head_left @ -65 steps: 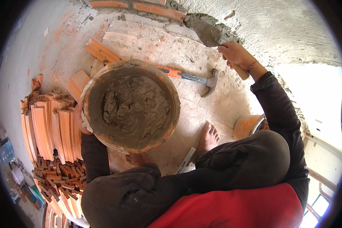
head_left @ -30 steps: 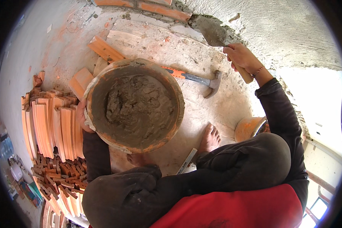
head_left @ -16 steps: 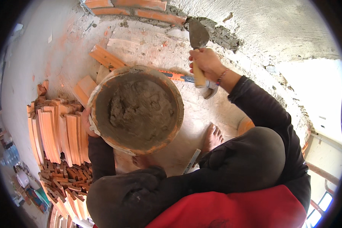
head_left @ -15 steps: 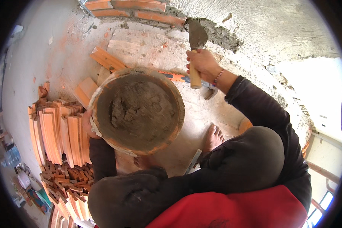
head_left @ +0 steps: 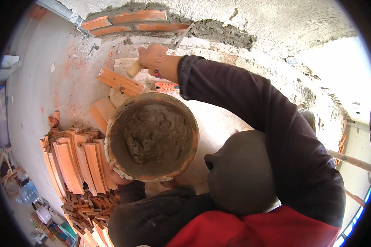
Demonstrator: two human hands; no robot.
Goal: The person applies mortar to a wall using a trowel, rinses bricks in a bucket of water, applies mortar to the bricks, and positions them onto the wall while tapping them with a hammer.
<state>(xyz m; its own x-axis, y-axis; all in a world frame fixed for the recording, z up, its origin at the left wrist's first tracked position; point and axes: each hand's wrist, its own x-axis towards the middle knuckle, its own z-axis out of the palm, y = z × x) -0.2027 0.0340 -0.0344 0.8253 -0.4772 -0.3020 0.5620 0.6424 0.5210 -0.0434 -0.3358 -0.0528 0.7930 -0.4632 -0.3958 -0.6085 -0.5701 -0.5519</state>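
Note:
My right hand (head_left: 152,57) is closed round the wooden handle of a trowel (head_left: 184,36), reaching across to the wall's foot. The trowel's blade shows nearly edge-on, close to the right end of the laid orange bricks (head_left: 160,27) and the grey mortar bed (head_left: 222,33). My left hand (head_left: 118,174) grips the near left rim of a round bucket (head_left: 195,144), its fingers partly hidden. Wet grey mortar (head_left: 156,129) lies inside the bucket, lumpy on its left side.
A loose brick piece (head_left: 119,81) lies beyond the bucket, beside an orange tool (head_left: 166,87) partly covered by my sleeve. Stacked bricks (head_left: 66,164) stand at the left. A metal channel (head_left: 66,12) is at the far left corner, and a rough plastered wall (head_left: 284,20) rises ahead.
My right hand has swung left with the trowel, whose blade has turned from flat to nearly edge-on. The left hand keeps its hold on the bucket. The view has shifted a little.

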